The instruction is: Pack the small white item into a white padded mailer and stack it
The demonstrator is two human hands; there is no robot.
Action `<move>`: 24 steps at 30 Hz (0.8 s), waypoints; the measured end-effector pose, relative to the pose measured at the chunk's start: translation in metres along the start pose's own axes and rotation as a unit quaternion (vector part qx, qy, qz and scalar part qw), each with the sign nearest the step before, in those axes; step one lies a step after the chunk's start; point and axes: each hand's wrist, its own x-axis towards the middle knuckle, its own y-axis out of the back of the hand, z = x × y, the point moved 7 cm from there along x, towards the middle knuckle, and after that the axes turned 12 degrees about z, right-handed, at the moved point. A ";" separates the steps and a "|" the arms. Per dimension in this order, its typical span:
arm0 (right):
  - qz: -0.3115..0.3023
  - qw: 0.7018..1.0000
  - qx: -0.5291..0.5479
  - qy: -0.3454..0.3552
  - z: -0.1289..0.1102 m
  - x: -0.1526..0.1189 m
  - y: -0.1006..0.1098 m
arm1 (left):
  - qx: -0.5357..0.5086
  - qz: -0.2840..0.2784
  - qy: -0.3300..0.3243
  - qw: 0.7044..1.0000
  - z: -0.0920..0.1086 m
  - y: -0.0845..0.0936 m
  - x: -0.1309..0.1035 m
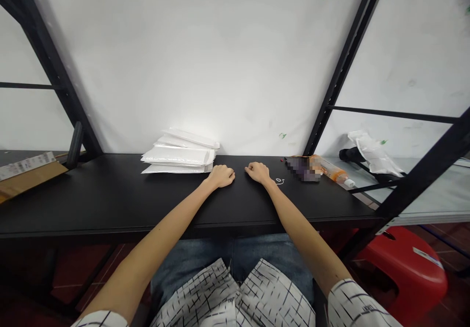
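Here, at the far left, a cardboard box (25, 175) with a printed label lies on the end of the black table (110, 204), next to a slanting black post of the shelving frame (55, 72). Further right, toward the back of the tabletop and against the white wall (220, 48), sits a loose stack of white padded mailers (179, 153), several high and fanned unevenly. The left hand (221, 175) rests on the table just beside the stack's near right corner, close to it though whether it touches cannot be told; its fingers are curled under into a loose fist and it holds nothing. A short gap of bare table separates it from the right hand (258, 172), which lies knuckles-up in the same curled way, empty as well, the two fists near each other but apart. Just right of the right wrist a small white mark (280, 181) shows on the black surface. Beyond it lies an orange tube (330, 172) on its side, its white cap pointing right, with a blurred patch at its left end. Further right, behind another black frame post, a crumpled white bag (370, 153) rests on a dark object on a grey surface. Below, at the lower right, stands a red plastic stool (407, 268).
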 end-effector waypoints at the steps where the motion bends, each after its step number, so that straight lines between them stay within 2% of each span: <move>1: -0.001 1.000 -0.005 -0.001 0.000 0.000 0.000 | -0.006 -0.005 0.024 1.000 -0.003 -0.002 0.002; 4: -0.002 1.000 -0.029 0.002 -0.001 -0.001 -0.001 | -0.019 -0.012 0.078 0.997 -0.007 -0.005 0.006; 8: -0.011 0.998 -0.057 0.008 -0.009 0.000 -0.004 | -0.024 -0.009 0.107 0.994 -0.010 -0.005 0.006; 13: -0.013 0.997 -0.064 -0.036 -0.014 0.005 -0.006 | -0.076 -0.003 0.141 0.987 -0.025 -0.001 0.001; 18: -0.008 0.998 -0.025 -0.050 -0.004 0.006 -0.004 | -0.118 -0.001 0.150 0.982 -0.034 0.001 0.001; 24: -0.013 0.999 0.001 -0.043 0.003 0.006 -0.002 | -0.119 -0.004 0.127 0.985 -0.029 0.003 0.003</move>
